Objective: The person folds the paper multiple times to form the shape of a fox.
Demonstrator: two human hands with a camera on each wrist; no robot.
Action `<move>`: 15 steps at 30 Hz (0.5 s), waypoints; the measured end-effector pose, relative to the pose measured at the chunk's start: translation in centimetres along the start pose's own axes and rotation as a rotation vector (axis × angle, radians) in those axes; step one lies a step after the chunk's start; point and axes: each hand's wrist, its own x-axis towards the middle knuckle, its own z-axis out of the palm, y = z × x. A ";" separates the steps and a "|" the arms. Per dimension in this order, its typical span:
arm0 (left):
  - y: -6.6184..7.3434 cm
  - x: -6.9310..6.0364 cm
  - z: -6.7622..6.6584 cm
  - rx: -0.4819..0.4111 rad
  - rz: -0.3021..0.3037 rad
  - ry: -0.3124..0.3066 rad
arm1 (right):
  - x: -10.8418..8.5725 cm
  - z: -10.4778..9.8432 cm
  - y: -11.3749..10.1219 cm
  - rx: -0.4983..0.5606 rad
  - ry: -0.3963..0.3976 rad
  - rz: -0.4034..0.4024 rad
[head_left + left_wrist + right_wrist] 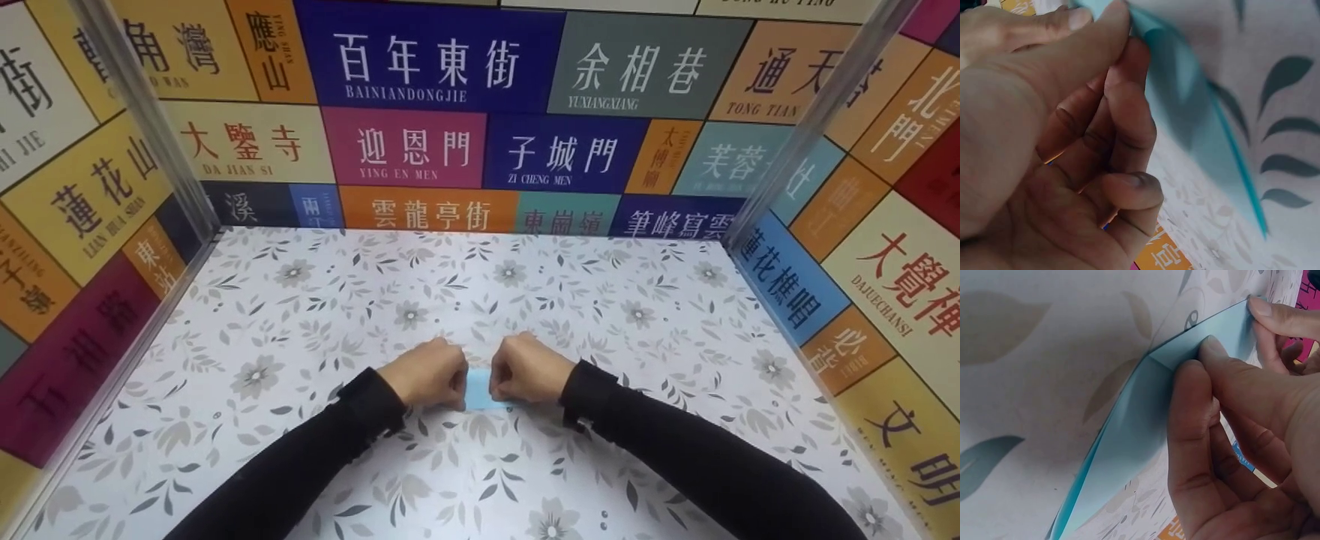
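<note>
i see left hand (433, 375) and right hand (531, 369) pinching blue paper (478, 391), already folded; what remains, i can't tell.

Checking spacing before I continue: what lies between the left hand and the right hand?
In the head view, a stretch of light blue paper lies between the left hand and right hand, with the flowered tabletop showing beyond it.

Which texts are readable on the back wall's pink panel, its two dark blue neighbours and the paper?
Pink panel: "迎恩門 YING EN MEN"
Upper blue panel: "百年東街 BAINIANDONGJIE"
Right blue panel: "子城門 ZI CHENG MEN"
Light blue paper: none visible.
</note>
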 end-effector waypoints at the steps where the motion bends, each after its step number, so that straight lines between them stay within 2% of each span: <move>1: -0.1 -0.1 0.0 0.000 -0.002 -0.001 | 0.0 0.1 0.0 0.000 -0.001 -0.002; 9: -0.7 -0.5 0.1 0.003 0.026 0.008 | -0.1 0.1 0.0 0.000 0.016 -0.014; 15: -0.8 -0.9 -0.7 -0.008 -0.010 -0.038 | -0.2 0.0 -0.2 -0.016 0.016 -0.012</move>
